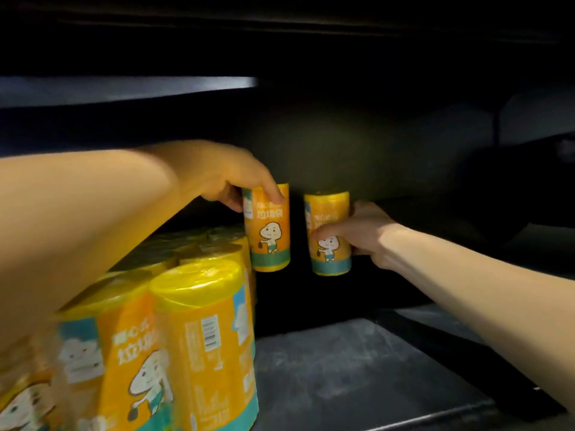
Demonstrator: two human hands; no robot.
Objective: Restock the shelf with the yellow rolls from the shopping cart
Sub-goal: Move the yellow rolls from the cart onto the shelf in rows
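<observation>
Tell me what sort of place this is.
Probably a shop aisle: a dark shelf holds rows of identical barcoded yellow rolls, and the left hand and right hand each grip one more further back.

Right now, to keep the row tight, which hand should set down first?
Left, likely: the left hand grips the left roll beside the stocked rolls; the right hand grips the right roll farther off.

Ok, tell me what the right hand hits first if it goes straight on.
The right hand, gripping a roll, points left and deeper into the shelf. Going on, it would probably meet the other roll, held by the left hand, first; depth is unclear.
</observation>
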